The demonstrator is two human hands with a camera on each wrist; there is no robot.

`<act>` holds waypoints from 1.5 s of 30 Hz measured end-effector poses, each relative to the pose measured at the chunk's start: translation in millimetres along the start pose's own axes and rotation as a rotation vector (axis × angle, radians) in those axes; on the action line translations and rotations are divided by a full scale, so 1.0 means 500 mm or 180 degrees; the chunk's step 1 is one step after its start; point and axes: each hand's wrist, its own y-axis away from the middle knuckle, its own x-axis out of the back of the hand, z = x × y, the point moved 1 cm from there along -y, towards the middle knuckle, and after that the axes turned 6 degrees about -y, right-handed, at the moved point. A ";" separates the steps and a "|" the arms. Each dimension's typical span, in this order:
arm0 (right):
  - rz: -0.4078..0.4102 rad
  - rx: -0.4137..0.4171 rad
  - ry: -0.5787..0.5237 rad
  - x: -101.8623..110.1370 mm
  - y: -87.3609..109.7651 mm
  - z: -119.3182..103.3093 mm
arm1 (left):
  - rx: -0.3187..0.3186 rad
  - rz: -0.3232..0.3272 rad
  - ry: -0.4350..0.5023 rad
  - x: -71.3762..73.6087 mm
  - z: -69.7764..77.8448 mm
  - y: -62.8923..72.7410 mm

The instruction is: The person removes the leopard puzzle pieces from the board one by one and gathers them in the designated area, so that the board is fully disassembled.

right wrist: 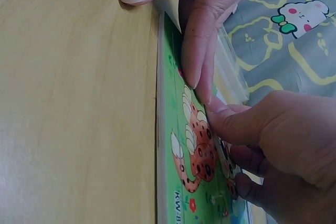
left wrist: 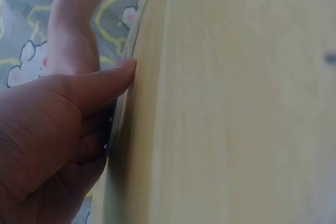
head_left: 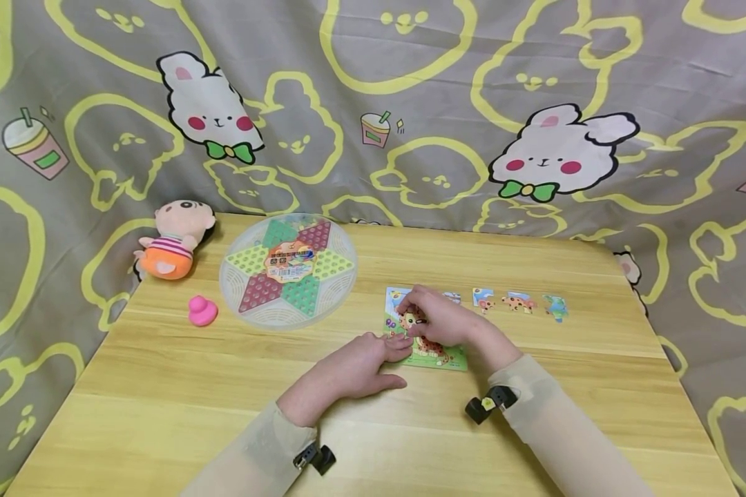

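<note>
A jigsaw board (head_left: 438, 357) with a spotted leopard picture and a green border lies on the table. My left hand (head_left: 359, 366) rests its straight fingers on the board's left part, its thumb on the wood beside the near edge. Over the leopard's head, my right hand (head_left: 438, 319) has its fingers curled around a puzzle piece (right wrist: 227, 163), mostly hidden by them. In the right wrist view, the right thumb (right wrist: 223, 116) meets the left fingertips (right wrist: 194, 72). Three loose puzzle pieces, one (head_left: 483, 301) with a small animal, one (head_left: 519, 302) spotted, one (head_left: 556, 308) blue-green, lie right of the board.
Left of the board lies a round Chinese checkers board (head_left: 289, 310) under a clear cover. A pink rubber duck (head_left: 202, 311) and a plush doll (head_left: 173, 241) sit at the far left. The patterned curtain (head_left: 435, 186) hangs behind the wooden table (head_left: 180, 386).
</note>
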 end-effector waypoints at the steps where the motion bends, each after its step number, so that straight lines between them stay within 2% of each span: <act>1: 0.0008 -0.0010 -0.0019 -0.001 0.000 0.001 | 0.0001 -0.0003 0.0002 0.000 0.000 0.000; 23: 0.0260 0.0177 -0.0024 -0.007 0.006 0.000 | 0.0012 0.0014 0.0089 -0.001 -0.002 0.000; 28: 0.0278 0.0141 -0.0065 -0.009 0.008 -0.001 | 0.0031 0.0005 0.0086 0.000 -0.001 0.000; 33: 0.0237 0.0104 -0.0197 -0.008 0.011 -0.002 | 0.0014 0.0001 0.0088 0.000 -0.001 0.000; 39: 0.0266 0.0242 -0.0393 -0.009 0.017 0.006 | 0.0010 -0.0014 0.0114 0.000 -0.002 0.000; 45: 0.0367 0.0331 -0.0419 -0.013 0.022 0.018 | 0.0018 -0.0023 0.0094 0.001 0.000 0.001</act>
